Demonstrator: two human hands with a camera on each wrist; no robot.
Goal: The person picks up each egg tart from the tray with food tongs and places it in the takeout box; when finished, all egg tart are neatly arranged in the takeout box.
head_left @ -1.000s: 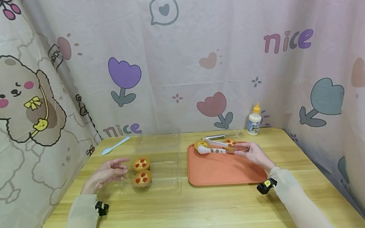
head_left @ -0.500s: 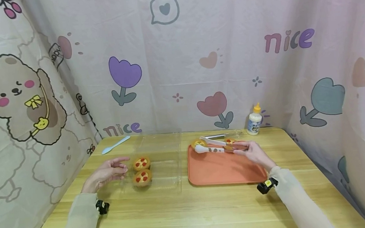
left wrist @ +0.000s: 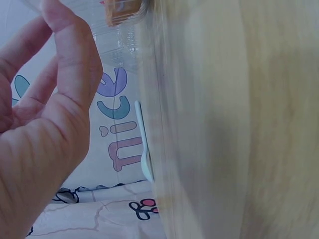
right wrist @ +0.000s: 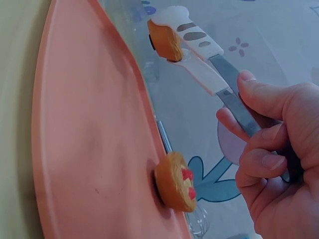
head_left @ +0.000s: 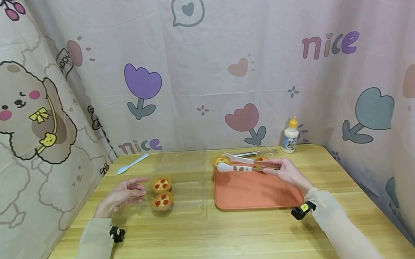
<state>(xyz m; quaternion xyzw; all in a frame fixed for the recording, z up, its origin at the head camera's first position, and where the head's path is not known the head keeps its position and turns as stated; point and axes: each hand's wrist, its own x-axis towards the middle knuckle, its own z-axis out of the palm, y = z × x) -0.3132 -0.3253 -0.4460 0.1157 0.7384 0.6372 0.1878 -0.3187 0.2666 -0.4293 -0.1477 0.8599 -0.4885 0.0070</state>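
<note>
My right hand (head_left: 284, 173) grips white-tipped tongs (right wrist: 215, 59) by their metal arms. Between the tong tips is a tart (right wrist: 165, 40), raised off the orange tray (head_left: 257, 191) near its back left corner. Another tart with red pieces (right wrist: 175, 182) sits on the tray below the tongs. My left hand (head_left: 120, 196) is at the left side of a clear plastic container (head_left: 188, 193), fingers bent around its edge; in the left wrist view the hand (left wrist: 55, 99) has its thumb and a finger close at that edge. Two red-topped tarts (head_left: 161, 185) (head_left: 162, 201) stand in the container's left part.
A pale blue spoon (head_left: 132, 164) lies at the table's back left. Behind the tray lies a whisk (head_left: 265, 152), with a yellow-capped white bottle (head_left: 290, 136) to its right. The container's clear lid (head_left: 182, 159) stands open at the back. A patterned curtain borders the table.
My right hand and the tongs have moved slightly left and up, carrying the tart toward the tray's left edge. My left hand has stayed nearly still.
</note>
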